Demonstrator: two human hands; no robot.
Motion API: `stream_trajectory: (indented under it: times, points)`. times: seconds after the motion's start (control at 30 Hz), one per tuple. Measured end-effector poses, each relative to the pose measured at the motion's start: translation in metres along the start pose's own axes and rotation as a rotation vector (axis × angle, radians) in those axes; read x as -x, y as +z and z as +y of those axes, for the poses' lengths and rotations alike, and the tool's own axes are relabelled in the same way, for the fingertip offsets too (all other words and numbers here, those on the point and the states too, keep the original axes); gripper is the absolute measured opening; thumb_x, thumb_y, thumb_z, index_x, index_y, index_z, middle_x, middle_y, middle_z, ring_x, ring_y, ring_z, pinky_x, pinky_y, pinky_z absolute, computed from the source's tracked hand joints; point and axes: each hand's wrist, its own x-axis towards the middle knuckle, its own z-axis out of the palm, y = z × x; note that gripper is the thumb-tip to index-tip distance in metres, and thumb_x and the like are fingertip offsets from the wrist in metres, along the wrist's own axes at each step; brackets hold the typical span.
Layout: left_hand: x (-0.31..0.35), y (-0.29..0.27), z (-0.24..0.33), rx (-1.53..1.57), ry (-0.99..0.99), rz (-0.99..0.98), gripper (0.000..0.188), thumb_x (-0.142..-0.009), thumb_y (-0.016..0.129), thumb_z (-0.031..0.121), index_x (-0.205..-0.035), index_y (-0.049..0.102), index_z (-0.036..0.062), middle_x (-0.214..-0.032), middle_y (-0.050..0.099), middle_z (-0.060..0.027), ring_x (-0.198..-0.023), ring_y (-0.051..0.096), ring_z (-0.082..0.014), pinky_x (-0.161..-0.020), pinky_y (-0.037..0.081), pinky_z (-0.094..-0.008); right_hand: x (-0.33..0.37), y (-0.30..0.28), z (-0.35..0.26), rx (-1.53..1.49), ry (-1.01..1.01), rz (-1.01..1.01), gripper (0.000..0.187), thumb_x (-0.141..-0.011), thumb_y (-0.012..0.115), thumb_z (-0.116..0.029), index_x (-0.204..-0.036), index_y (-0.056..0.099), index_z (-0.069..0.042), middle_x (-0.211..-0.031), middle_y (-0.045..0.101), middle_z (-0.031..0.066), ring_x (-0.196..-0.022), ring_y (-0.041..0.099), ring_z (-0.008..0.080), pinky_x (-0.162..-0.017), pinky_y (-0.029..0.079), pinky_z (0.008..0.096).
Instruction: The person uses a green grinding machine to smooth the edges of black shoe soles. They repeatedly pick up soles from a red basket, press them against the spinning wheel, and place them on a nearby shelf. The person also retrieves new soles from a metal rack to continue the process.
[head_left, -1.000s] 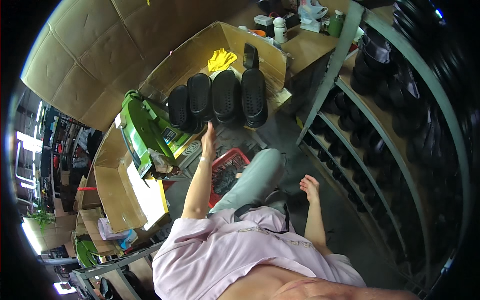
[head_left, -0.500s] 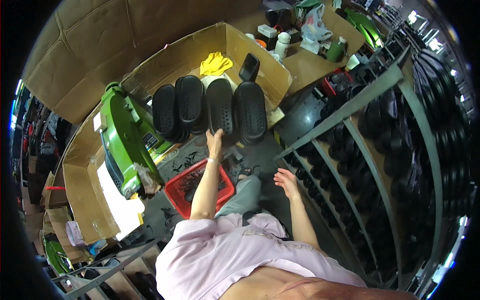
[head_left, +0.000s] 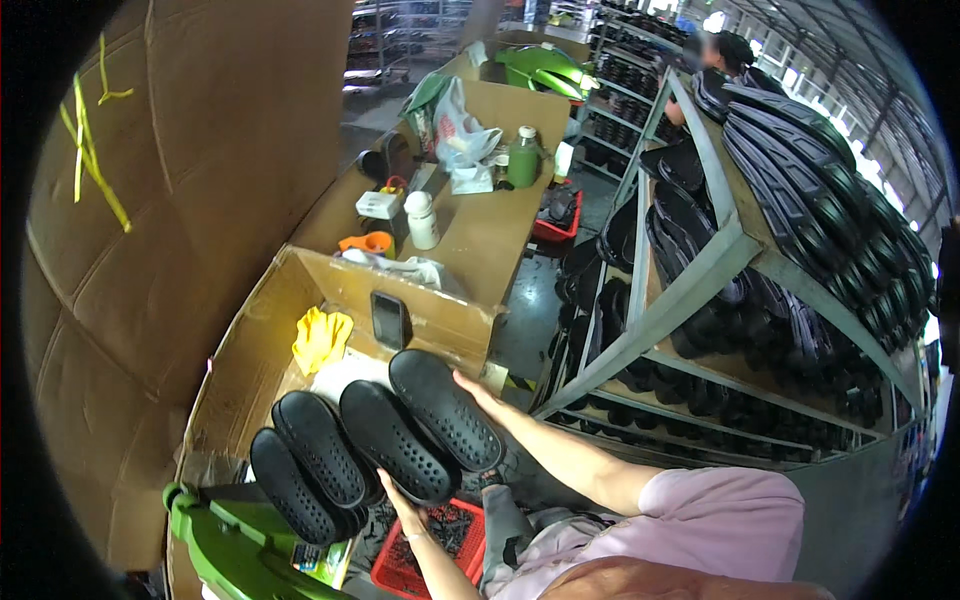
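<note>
Black slipper soles with small round holes stand in several side-by-side piles at the open front of a cardboard box [head_left: 235, 360]. My right hand [head_left: 483, 396] grips the outer edge of the rightmost slipper sole [head_left: 440, 405], its fingers partly hidden behind it. At the near end of the neighbouring slipper sole [head_left: 395, 440], my left hand [head_left: 402, 505] holds on from below, with some fingers out of sight. Two further piles, with slipper soles [head_left: 318, 450] on top, lie to the left, untouched by either hand.
A green machine [head_left: 250, 550] stands at lower left, above a red basket [head_left: 430, 560] of black scraps. The box holds a yellow cloth [head_left: 322, 338] and a phone [head_left: 390, 318]. Bottles and bags sit on the table [head_left: 480, 245] behind. A metal rack [head_left: 690, 295] of soles rises at right; a person [head_left: 725, 55] is beyond.
The view has swung right and up. My right hand, free and apart before, now grips the rightmost slipper sole. My left hand is still at the near end of the neighbouring pile.
</note>
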Motion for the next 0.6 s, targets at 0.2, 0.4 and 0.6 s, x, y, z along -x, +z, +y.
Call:
stream_trajectory:
  times: [0.2,0.4,0.6]
  points:
    - [0.008,-0.014,-0.018,-0.094,-0.18,-0.139,0.095,-0.083,0.048,0.072,-0.151,0.018,0.0115,-0.154,0.022,-0.0104,-0.139,0.026,-0.0315,-0.114,0.023,-0.0485,0.039,0.008,-0.013,0.222,0.03,-0.056,0.078,-0.089,0.049,-0.062,-0.141,0.04,-0.005,-0.142,0.042,0.0125,-0.127,0.042,0.0241,-0.107,0.032,0.0368]
    - [0.038,-0.004,-0.043,-0.304,-0.175,-0.214,0.113,-0.071,0.064,0.072,-0.151,0.013,0.01,-0.154,0.02,-0.0116,-0.139,0.025,-0.0312,-0.113,0.024,-0.0459,0.056,-0.033,0.023,0.415,-0.07,-0.147,0.089,-0.088,0.052,-0.059,-0.151,0.016,-0.007,-0.154,0.022,0.0142,-0.142,0.019,0.0244,-0.115,0.014,0.0391]
    - [0.003,0.106,-0.014,-0.74,0.204,-0.369,0.116,-0.069,0.066,0.071,-0.151,0.012,0.0096,-0.154,0.02,-0.0118,-0.139,0.025,-0.0306,-0.113,0.024,-0.0454,0.114,-0.038,0.05,0.266,-0.183,-0.172,0.091,-0.088,0.052,-0.06,-0.152,0.011,-0.008,-0.155,0.016,0.0142,-0.143,0.015,0.0252,-0.116,0.013,0.0396]
